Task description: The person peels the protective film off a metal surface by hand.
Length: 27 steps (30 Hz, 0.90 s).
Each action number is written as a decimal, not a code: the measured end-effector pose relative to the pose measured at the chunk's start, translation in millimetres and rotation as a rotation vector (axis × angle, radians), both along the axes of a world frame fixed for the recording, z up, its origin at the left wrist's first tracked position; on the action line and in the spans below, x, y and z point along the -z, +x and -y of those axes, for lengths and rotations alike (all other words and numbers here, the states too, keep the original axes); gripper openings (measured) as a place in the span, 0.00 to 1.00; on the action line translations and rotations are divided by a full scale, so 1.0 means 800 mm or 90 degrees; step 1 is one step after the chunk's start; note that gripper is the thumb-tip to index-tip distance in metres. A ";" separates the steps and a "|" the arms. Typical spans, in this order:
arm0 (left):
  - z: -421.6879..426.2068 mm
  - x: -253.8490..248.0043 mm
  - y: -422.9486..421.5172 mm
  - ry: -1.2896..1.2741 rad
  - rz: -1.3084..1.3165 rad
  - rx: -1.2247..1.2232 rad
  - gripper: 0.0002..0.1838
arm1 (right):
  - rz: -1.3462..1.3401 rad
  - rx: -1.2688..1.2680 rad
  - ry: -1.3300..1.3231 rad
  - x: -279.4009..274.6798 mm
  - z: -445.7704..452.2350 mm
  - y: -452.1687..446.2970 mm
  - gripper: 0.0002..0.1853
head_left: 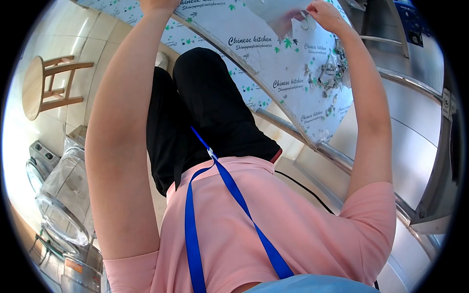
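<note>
A large panel (254, 61) covered in white film printed "Chinese kitchen" with green leaves lies in front of my knees. Part of its film is gone near the top, baring a shiny patch (281, 12) that mirrors my hand. My right hand (326, 15) is closed over that patch, with thumb and finger pinching a torn strip of film (304, 20). Crumpled film scraps (337, 71) are heaped on the panel by my right forearm. At the top edge, my left hand (159, 4) is near the panel's near edge; its fingers are out of frame.
A metal rail (410, 80) runs along the right. On the left, a wooden stool (36, 88) stands on the tiled floor, with plastic-wrapped metal equipment (66, 180) below it. A black cable (305, 188) hangs beside my waist. A blue lanyard (193, 234) hangs from my neck.
</note>
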State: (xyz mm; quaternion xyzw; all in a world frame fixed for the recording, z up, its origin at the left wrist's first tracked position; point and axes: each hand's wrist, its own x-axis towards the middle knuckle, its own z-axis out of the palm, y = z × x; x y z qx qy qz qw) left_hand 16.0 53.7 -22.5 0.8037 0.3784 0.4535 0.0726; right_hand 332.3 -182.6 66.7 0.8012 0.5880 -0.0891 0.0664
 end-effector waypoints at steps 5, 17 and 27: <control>0.003 -0.004 -0.001 -0.021 -0.004 -0.003 0.10 | 0.005 0.009 -0.072 -0.004 -0.007 -0.016 0.12; 0.005 -0.008 -0.002 -0.027 -0.024 -0.011 0.11 | -0.075 0.053 -0.005 0.009 0.050 -0.025 0.14; 0.004 -0.006 -0.001 -0.027 -0.018 -0.023 0.11 | -0.010 0.180 -0.041 0.029 0.023 -0.026 0.12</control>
